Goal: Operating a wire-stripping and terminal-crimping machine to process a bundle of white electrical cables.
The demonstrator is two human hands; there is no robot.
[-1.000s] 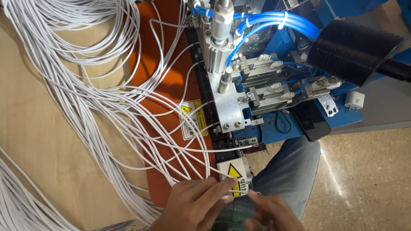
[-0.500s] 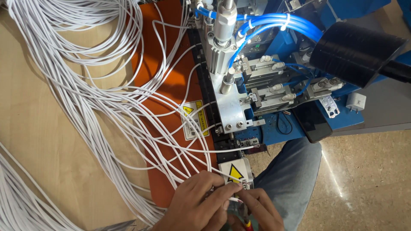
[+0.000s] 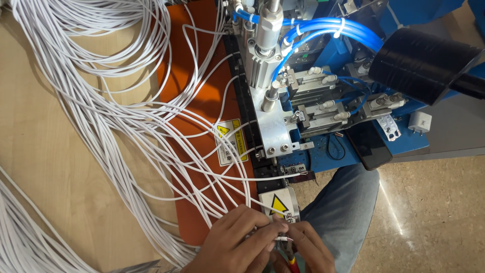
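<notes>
My left hand (image 3: 232, 245) and my right hand (image 3: 305, 247) meet at the bottom edge, just below a white box with a yellow warning triangle (image 3: 277, 205). Both pinch the end of a white cable (image 3: 281, 238) between their fingertips. A tool with red and yellow handles (image 3: 291, 257) lies under my right hand; whether that hand grips it cannot be told. The cable runs up and left into a big bundle of white cables (image 3: 116, 116) spread over the wooden table (image 3: 45, 167) and an orange mat (image 3: 202, 96).
A blue machine (image 3: 333, 96) with a metal cylinder, blue air hoses and clamps stands to the right of the mat. A black roll (image 3: 424, 65) sits at its far right. A white plug adapter (image 3: 419, 123) rests nearby. My jeans-clad leg (image 3: 343, 212) shows over the tiled floor.
Both hands have come further up into view and closed together on the cable end. The red-handled tool has appeared under my right hand.
</notes>
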